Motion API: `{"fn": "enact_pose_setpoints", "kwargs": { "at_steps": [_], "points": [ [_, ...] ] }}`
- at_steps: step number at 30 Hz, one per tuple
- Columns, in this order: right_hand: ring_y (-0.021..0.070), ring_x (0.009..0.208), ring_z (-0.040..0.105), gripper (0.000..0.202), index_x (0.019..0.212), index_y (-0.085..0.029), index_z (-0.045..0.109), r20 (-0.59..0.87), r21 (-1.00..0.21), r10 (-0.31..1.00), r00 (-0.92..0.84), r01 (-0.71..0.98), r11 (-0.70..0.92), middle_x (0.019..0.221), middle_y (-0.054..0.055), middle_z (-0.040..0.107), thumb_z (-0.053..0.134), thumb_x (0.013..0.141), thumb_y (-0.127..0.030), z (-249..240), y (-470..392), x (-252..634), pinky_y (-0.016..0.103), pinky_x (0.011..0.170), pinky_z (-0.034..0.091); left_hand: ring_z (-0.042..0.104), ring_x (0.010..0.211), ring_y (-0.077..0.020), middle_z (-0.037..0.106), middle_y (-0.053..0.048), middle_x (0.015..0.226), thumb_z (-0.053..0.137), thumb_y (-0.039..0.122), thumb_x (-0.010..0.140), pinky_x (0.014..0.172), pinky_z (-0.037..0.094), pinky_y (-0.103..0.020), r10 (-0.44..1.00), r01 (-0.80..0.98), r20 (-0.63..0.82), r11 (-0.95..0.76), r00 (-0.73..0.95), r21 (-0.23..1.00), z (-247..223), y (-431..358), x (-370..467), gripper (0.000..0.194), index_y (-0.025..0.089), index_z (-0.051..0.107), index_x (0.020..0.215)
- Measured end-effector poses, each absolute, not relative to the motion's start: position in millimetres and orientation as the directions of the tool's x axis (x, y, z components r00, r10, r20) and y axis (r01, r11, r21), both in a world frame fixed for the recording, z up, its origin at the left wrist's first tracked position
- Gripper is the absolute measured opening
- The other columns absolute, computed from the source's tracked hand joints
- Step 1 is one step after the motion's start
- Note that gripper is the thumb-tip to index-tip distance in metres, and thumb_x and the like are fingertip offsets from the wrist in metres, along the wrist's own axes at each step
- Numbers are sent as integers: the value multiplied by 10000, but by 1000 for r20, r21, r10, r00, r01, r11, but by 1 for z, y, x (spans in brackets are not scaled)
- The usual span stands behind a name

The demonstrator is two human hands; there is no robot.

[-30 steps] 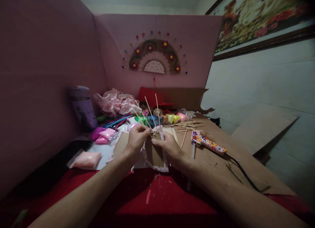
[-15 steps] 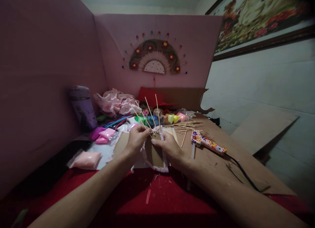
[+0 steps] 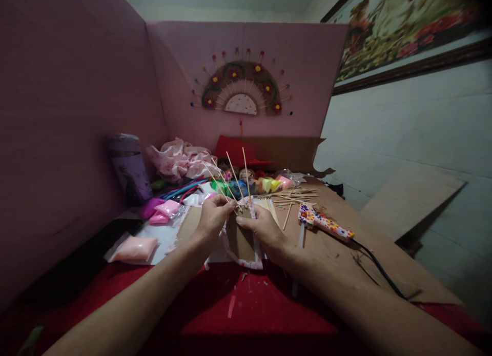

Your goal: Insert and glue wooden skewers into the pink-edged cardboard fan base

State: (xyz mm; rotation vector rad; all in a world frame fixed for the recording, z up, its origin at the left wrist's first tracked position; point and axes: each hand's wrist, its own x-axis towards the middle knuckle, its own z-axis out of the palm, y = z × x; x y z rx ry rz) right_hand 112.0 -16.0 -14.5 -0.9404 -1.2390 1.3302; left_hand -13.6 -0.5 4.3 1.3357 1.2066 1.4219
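Observation:
My left hand [image 3: 212, 218] pinches the lower end of a thin wooden stick [image 3: 213, 178] against the top of a cardboard piece [image 3: 241, 242]. The cardboard has white-and-pink fabric folded around its edges. Several sticks [image 3: 233, 172] stand up from its top edge, spread like a fan. On the right side, my right hand [image 3: 266, 232] grips the cardboard with its thumb lying on the face; its other fingers are hidden behind. Just left of it, another brown cardboard piece with fabric edging [image 3: 188, 226] lies partly behind my left wrist.
A flower-patterned glue gun [image 3: 326, 225] with a black cord lies at right, near loose wooden sticks [image 3: 302, 193]. Pink packets [image 3: 134, 249], crumpled fabric [image 3: 179, 161] and a purple tumbler [image 3: 130, 169] are at left. A decorated fan [image 3: 241, 79] hangs on the back panel.

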Motion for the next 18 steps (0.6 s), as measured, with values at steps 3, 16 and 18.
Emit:
{"fn": "enact_pose_setpoints", "kwargs": {
  "at_steps": [3, 16, 18],
  "points": [
    [175, 625, 584, 322, 847, -170, 575, 104, -982, 983, -153, -171, 77, 659, -9, 628, 688, 563, -272, -15, -16, 112, 295, 599, 447, 450, 522, -106, 529, 28, 555, 682, 345, 559, 519, 342, -237, 974, 38, 204, -201, -99, 979, 4, 0, -14, 217, 166, 562, 586],
    [165, 619, 589, 294, 845, -171, 596, 118, -979, 979, -164, -186, 87, 673, -6, 647, 699, 584, -260, -15, -17, 112, 285, 590, 451, 458, 514, -111, 541, 16, 547, 694, 325, 562, 506, 349, -232, 969, 17, 224, -223, -106, 975, 4, 0, -14, 201, 165, 573, 570],
    [168, 620, 593, 293, 839, -172, 595, 113, -980, 981, -158, -178, 84, 675, -5, 649, 697, 577, -255, -15, -16, 112, 287, 595, 451, 462, 508, -113, 547, 14, 544, 696, 321, 562, 500, 349, -232, 971, 16, 217, -216, -99, 976, 3, -1, -14, 194, 164, 584, 582]
  ]
}}
